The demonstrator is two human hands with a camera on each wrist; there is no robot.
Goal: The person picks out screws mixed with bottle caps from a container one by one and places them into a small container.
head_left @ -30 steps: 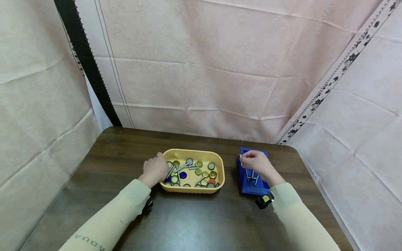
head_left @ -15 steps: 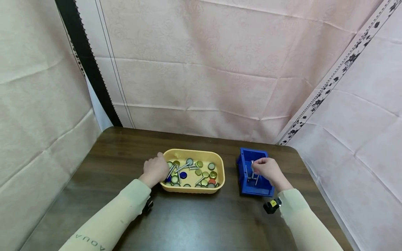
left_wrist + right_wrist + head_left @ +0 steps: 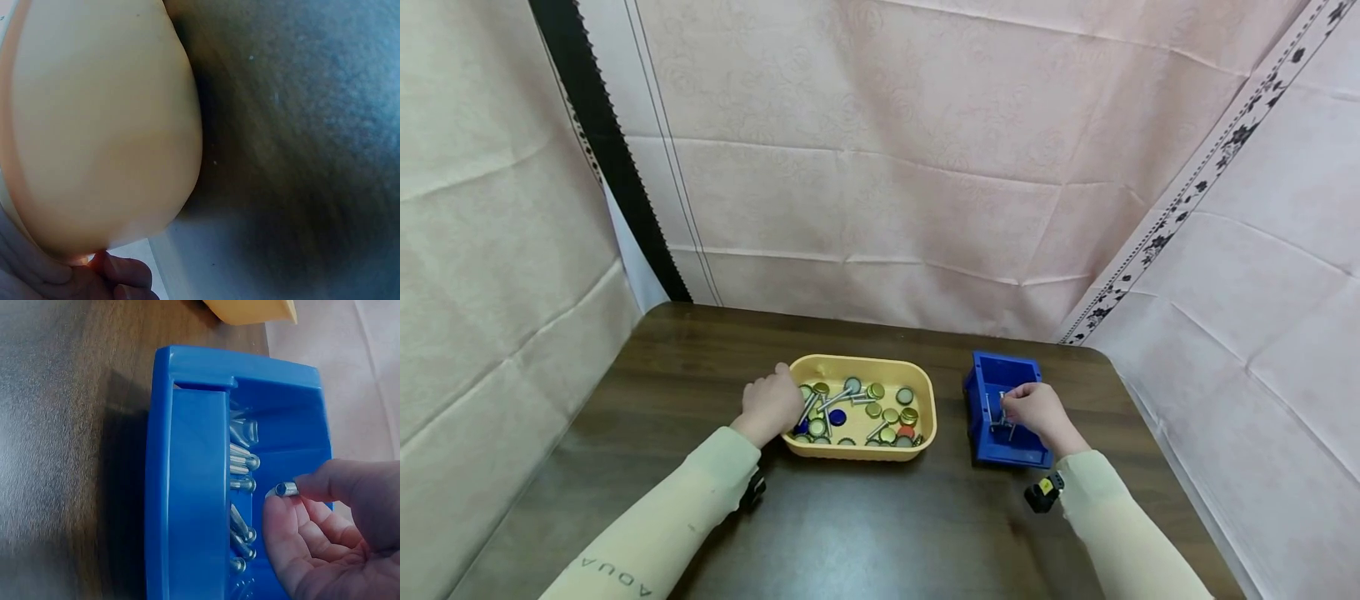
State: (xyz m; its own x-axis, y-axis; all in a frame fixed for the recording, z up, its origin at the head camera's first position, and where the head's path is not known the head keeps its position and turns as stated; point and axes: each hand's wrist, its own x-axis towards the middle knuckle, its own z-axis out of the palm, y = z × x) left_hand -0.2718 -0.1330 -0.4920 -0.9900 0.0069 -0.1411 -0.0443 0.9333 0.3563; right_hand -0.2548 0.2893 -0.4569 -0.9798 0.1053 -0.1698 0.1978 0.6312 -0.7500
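At the left end of a yellow tray (image 3: 925,443), my left hand (image 3: 769,406) grips the rim. In the left wrist view its curled fingertips (image 3: 128,272) show against the tray wall (image 3: 106,125). The tray holds several bottle caps (image 3: 890,417) and silver bolts (image 3: 877,431). My right hand (image 3: 1037,411) is over the blue bin (image 3: 1011,456), pinching a metal bolt (image 3: 287,489) between thumb and fingers. More bolts (image 3: 240,464) lie on the bin floor below that hand, partly hidden by the bin's front wall in the right wrist view.
The dark wooden table (image 3: 880,533) carries both containers, with a gap between them. Light cloth (image 3: 880,208) hangs behind the table and at its sides. A small black device (image 3: 1043,493) sits at the right wrist.
My right hand has moved from the bin's far left corner toward its middle, then slightly lower, with the bolt still pinched. My left hand and the yellow tray have stayed put.
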